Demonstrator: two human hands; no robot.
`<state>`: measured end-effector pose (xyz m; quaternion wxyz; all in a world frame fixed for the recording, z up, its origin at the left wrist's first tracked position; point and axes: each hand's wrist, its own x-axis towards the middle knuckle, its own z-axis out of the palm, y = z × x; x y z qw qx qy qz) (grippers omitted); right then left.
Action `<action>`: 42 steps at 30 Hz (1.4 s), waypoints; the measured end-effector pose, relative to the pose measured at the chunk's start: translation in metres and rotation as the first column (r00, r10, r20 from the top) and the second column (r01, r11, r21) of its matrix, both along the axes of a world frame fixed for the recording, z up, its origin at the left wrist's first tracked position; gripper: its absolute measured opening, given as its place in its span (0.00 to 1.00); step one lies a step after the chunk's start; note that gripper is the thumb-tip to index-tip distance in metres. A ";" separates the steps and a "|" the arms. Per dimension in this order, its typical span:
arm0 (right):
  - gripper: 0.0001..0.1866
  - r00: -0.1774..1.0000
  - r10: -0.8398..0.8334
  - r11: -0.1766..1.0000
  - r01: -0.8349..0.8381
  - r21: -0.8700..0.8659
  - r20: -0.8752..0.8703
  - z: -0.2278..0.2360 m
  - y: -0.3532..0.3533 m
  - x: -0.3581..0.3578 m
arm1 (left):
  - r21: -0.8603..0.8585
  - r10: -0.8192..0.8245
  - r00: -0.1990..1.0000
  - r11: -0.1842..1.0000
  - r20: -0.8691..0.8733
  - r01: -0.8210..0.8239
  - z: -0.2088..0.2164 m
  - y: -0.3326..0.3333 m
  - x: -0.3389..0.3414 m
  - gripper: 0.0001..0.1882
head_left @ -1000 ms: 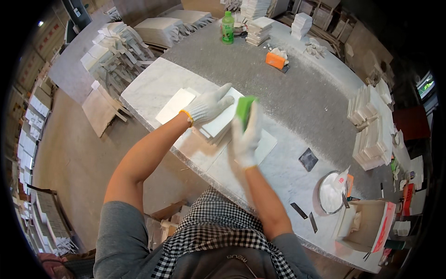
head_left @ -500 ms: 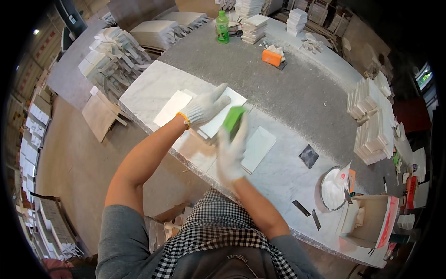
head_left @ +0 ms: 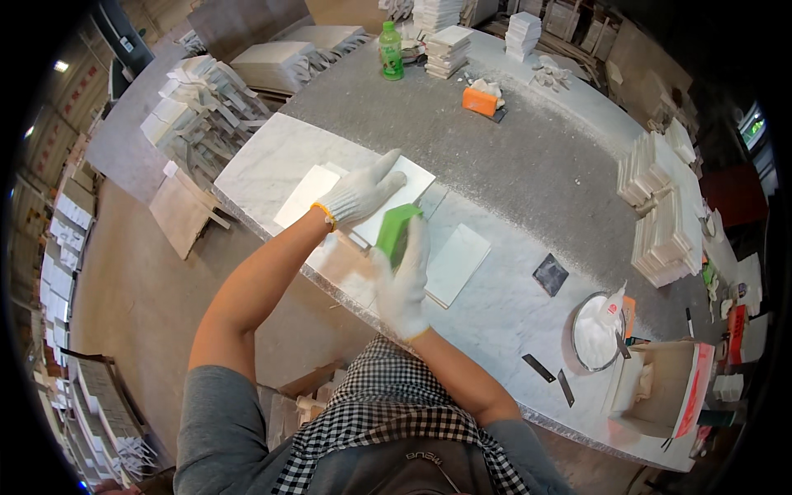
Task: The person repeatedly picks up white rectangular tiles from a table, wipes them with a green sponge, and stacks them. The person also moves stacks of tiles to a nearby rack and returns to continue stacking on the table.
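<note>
One flattened left hand [head_left: 360, 195] rests on tile [head_left: 415, 183]; right hand [head_left: 405, 287] grips block [head_left: 395, 228], long axis along tile's right edge.

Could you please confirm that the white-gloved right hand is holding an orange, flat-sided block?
Not quite: the head view shows that the flat-sided block is green, not orange; the white-gloved right hand is indeed holding it.

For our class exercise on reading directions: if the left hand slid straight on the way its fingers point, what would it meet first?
Beyond the white tile beneath it, the left hand would probably meet the orange block on the grey tabletop; depth is unclear, so it might pass above.
</note>
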<state>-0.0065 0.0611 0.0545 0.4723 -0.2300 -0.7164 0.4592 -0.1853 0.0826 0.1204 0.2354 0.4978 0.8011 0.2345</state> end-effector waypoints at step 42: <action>0.32 0.609 -0.495 0.866 0.404 0.294 0.620 -0.023 0.162 0.106 | 0.131 -0.036 0.999 0.991 -0.027 0.039 -0.011 -0.001 -0.006 0.34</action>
